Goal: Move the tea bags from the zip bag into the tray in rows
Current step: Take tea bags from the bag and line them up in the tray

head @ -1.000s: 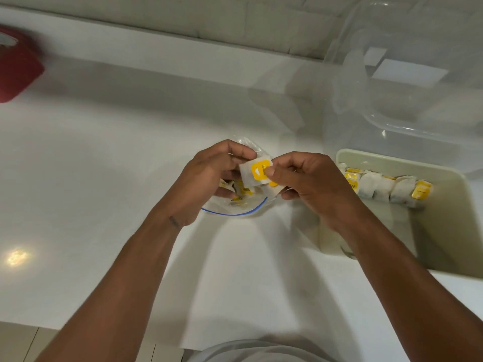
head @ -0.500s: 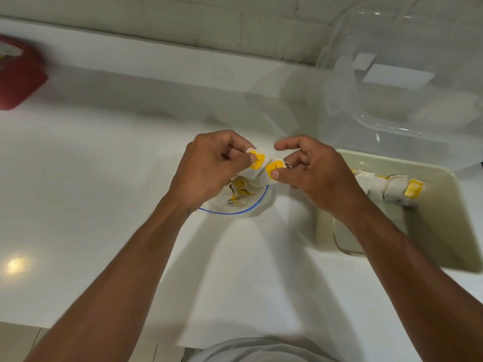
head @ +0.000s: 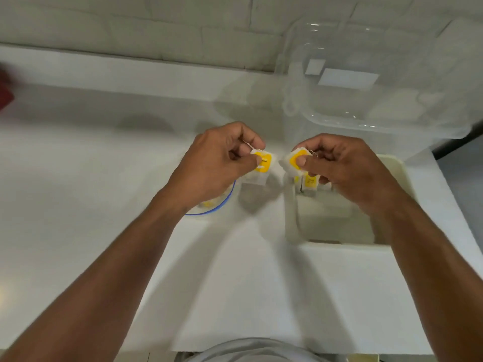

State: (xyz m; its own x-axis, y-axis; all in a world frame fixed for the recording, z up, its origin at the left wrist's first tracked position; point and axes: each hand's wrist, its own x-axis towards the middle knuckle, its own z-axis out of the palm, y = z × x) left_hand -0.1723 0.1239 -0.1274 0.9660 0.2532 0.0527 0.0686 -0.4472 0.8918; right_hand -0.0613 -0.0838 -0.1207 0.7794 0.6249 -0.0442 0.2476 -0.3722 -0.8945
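Judged light and limp, one tea bag is pinched at its yellow tag by the left hand fingers, a second tea bag likewise by the right hand, the tray just beneath those fingers.

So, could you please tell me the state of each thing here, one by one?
left hand, pinching the left tea bag, held above the counter.
right hand, pinching the right tea bag.
zip bag, open, lying on the counter.
tray, upright, partly filled.
tea bags in tray, at its far end, partly hidden.
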